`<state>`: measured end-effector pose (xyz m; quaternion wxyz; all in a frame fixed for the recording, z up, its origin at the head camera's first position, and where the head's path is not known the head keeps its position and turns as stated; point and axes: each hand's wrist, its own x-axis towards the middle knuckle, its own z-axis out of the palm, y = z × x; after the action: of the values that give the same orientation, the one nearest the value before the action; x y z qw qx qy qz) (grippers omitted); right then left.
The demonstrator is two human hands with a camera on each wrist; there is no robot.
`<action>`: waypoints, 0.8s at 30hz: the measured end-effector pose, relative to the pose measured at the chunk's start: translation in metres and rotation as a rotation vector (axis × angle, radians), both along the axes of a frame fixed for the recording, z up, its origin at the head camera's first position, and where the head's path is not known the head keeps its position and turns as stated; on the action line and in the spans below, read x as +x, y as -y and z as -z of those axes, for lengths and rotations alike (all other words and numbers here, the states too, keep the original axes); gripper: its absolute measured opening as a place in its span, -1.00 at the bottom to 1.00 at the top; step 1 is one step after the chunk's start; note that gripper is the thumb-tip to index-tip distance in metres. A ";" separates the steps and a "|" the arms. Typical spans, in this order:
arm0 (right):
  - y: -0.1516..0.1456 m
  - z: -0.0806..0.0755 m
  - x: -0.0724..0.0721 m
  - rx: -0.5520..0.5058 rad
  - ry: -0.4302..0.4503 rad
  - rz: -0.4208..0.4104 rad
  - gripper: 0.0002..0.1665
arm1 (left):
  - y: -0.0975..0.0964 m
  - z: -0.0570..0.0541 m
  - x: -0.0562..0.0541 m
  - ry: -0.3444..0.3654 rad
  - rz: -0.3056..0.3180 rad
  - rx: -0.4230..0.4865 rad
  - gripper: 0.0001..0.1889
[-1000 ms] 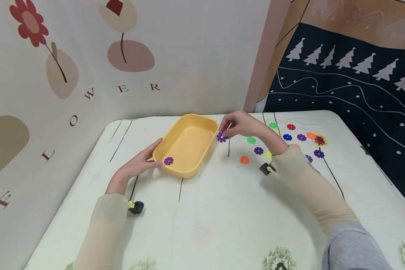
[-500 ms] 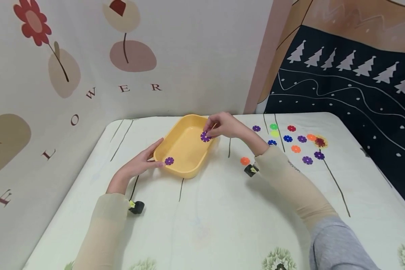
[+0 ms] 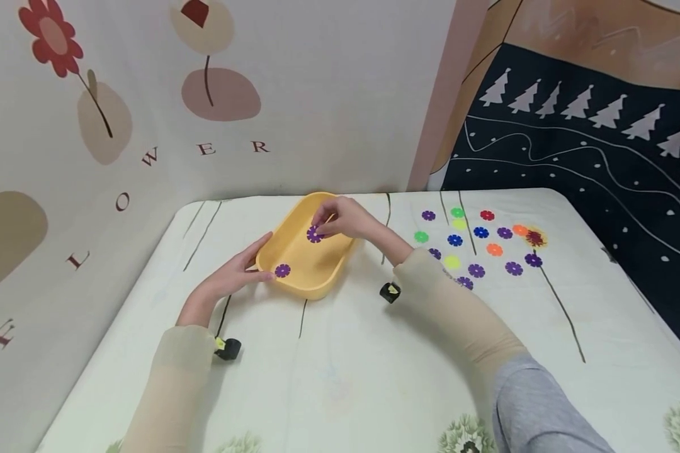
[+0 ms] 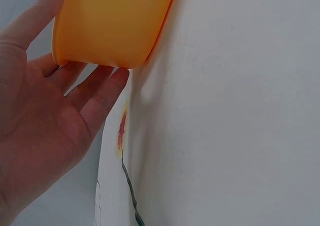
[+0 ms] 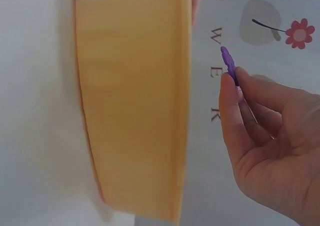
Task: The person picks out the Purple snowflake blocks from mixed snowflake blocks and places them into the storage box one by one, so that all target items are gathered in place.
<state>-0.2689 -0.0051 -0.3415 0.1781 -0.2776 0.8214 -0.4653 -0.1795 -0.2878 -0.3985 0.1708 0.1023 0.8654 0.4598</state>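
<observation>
A yellow plastic tray [image 3: 306, 289] stands on the cloth-covered table, slightly askew. My left hand [image 3: 235, 274] holds its near left corner, the thumb at the rim and the fingers against the outside. The left wrist view shows those fingers around the tray's end wall [image 4: 110, 25]. Above the tray, my right hand [image 3: 345, 217] pinches a purple notched plastic snowflake disc [image 3: 315, 234] between thumb and forefinger. The right wrist view shows this disc [image 5: 228, 61] edge-on, higher than the rim. Another purple disc [image 3: 283, 270] is inside the tray by my left thumb; I cannot tell whether they touch.
Several loose discs lie scattered on the right of the table, among them a red disc [image 3: 487, 215], a blue disc [image 3: 455, 240] and an orange disc [image 3: 494, 250]. My right forearm passes over the table beside them. A printed wall [image 3: 328, 94] rises behind the tray.
My right hand has moved left with the purple disc, from beside the tray's right rim to over its middle. My left hand and the tray have stayed put.
</observation>
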 end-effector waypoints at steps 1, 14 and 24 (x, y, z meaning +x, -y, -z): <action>0.004 0.003 -0.001 0.000 -0.001 0.000 -0.88 | 0.000 0.000 0.000 0.003 0.000 0.006 -0.03; 0.042 0.030 -0.004 -0.002 0.057 0.007 -0.84 | 0.001 -0.001 0.001 -0.002 0.008 0.001 -0.04; 0.061 0.042 -0.005 0.063 0.173 0.052 -0.86 | 0.000 -0.001 0.002 0.002 0.013 0.011 -0.04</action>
<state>-0.2734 -0.0660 -0.3836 0.2447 -0.2094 0.8242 -0.4658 -0.1772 -0.2878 -0.3980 0.1740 0.1084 0.8619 0.4637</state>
